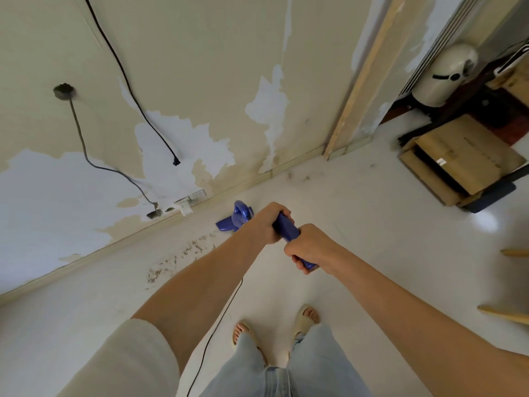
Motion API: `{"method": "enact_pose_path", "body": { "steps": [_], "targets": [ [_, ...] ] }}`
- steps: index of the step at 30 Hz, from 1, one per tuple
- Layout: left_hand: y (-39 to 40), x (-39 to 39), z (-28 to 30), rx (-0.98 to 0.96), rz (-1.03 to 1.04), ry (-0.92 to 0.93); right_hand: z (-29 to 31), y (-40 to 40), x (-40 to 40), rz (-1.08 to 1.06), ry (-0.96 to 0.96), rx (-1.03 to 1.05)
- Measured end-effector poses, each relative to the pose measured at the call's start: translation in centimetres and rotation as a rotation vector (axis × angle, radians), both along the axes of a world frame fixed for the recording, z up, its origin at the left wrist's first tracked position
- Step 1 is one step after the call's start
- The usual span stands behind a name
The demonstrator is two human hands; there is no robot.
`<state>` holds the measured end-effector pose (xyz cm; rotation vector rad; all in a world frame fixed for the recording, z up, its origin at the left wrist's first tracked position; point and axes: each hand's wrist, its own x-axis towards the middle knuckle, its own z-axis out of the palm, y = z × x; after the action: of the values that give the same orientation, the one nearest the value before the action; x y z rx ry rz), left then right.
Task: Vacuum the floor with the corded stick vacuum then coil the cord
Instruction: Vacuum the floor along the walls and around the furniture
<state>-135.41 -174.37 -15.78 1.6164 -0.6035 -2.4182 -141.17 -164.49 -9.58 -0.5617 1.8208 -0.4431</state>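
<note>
Hands both wrapped tight on the vacuum handle (289, 233) at frame center: left hand (267, 223) higher up toward the head, right hand (307, 249) at the butt end. Stick's long axis runs up-left from the grip to the blue vacuum head (233, 220) by the baseboard. Cord (220, 319) trails down toward bottom center, so I'd guess the next push goes up-left toward that dirty patch (177, 259).
</note>
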Motion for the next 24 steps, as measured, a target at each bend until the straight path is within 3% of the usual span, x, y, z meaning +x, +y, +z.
{"method": "enact_pose_path", "body": {
  "steps": [12,24],
  "targets": [
    [-2.2,-3.2,-2.3,0.009,0.099,-0.172,-4.5,-1.8,-2.9,0.076,-0.051,-0.055],
    [-0.9,-9.7,-2.0,0.055,0.16,-0.094,-3.3,-1.1,-10.7,0.108,-0.185,-0.019]
  ]
}}
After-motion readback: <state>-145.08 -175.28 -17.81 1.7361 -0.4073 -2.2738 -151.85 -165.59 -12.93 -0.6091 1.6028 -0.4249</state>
